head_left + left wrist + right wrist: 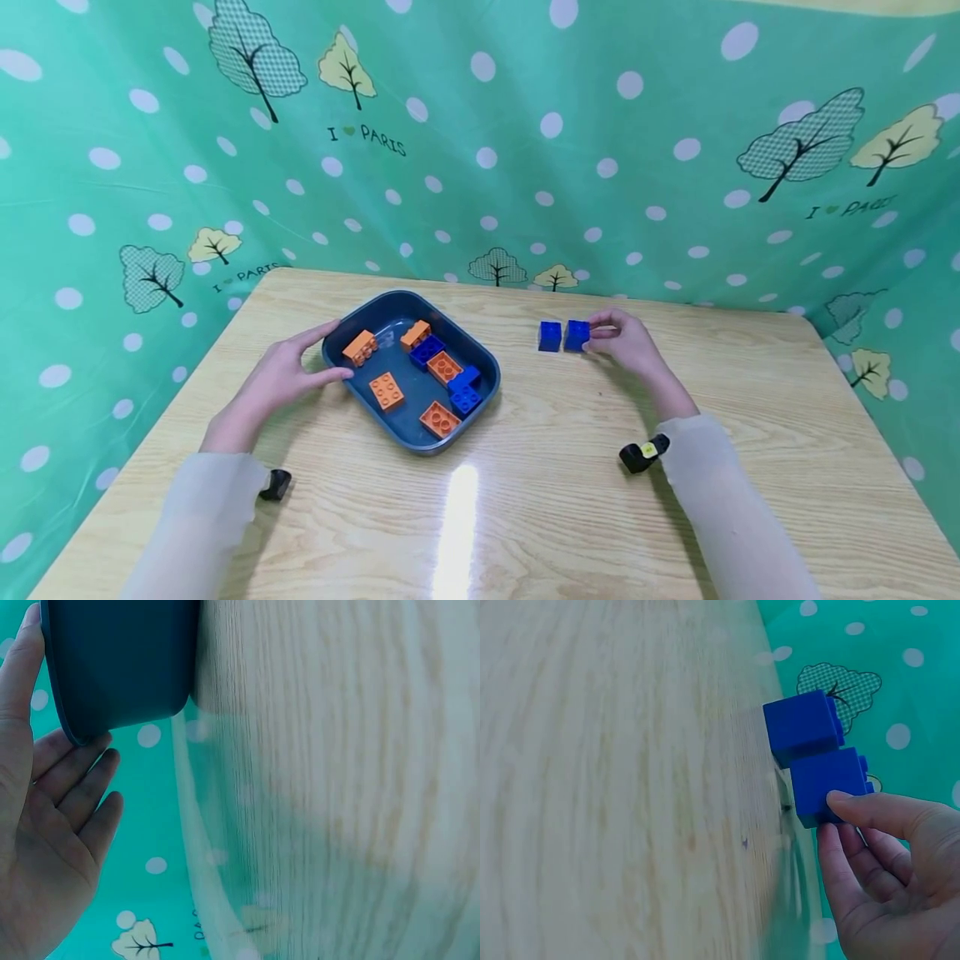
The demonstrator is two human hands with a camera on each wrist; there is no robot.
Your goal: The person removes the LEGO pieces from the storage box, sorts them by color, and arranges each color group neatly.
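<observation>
My right hand pinches a blue toy brick between the thumb on one face and the fingers on the opposite side. Close beside it, to the left in the head view, stands a second blue brick; both have studs along one side in the right wrist view. My left hand is spread at the left corner of a dark blue tray, thumb and fingers touching its rim. In the left wrist view those fingers lie fairly straight against the tray's rim.
Several orange bricks and a few blue bricks lie scattered inside the tray. All stands on a wooden table, with a green dotted cloth hanging behind its back edge.
</observation>
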